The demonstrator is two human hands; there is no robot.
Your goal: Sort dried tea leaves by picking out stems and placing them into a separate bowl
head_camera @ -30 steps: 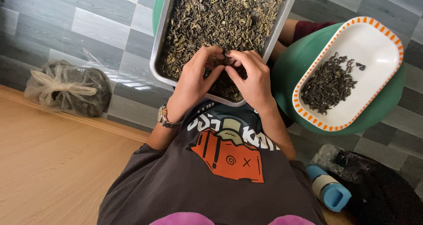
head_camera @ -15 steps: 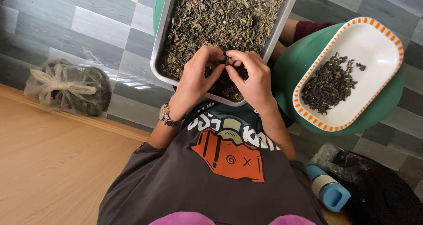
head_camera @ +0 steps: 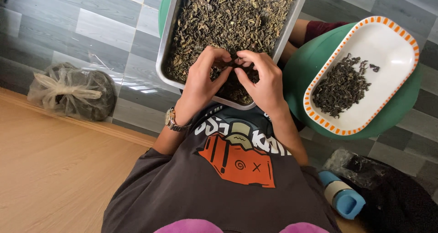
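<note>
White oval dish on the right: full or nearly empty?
Partly filled. The white oval dish holds one pile of dark dried leaves at its lower end; the rest is bare.

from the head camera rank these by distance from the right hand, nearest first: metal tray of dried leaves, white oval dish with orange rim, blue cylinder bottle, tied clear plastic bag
1. Metal tray of dried leaves: the right hand rests in it, at centre.
2. White oval dish with orange rim: to the right, on a green stool.
3. Blue cylinder bottle: lower right, on the floor.
4. Tied clear plastic bag: far left, beyond the left hand.

The floor [head_camera: 91,28] had grey tiles, with a wood part [head_camera: 54,169] on one side. A tied bag [head_camera: 73,92] lay on the tiles. A blue bottle [head_camera: 341,196] and a dark bag [head_camera: 365,169] lay there too.
</note>
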